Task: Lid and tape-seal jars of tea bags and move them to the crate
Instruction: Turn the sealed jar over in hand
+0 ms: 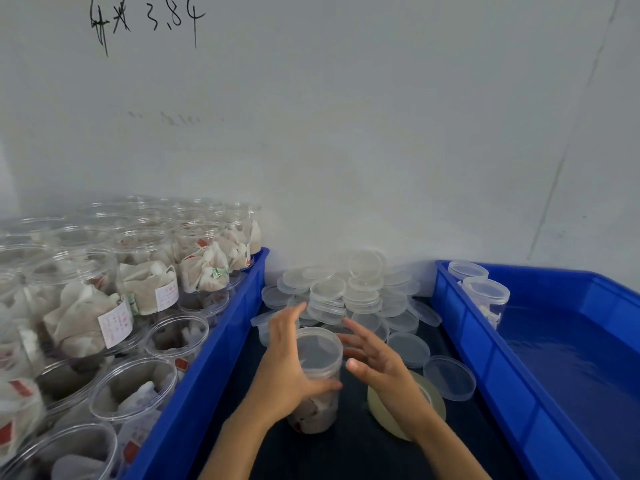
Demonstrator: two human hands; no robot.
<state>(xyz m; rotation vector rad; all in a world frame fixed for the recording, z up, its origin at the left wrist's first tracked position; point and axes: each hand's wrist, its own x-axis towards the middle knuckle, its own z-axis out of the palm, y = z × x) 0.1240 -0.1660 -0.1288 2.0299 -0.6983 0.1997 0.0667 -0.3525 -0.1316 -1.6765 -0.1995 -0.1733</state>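
Left hand (pixel 289 368) grips jar (pixel 317 386); right hand (pixel 375 358) spread beside lid (pixel 320 344). Press lid flat, then tape (pixel 407 407) seam.

**Handwriting on the wall, labels too blurred to read**

Black handwriting on the white wall (pixel 311 116) shows two unclear characters, then "3,8" and a further stroke. White labels with red print (pixel 116 323) on the tea bags (pixel 83 317) cannot be read.
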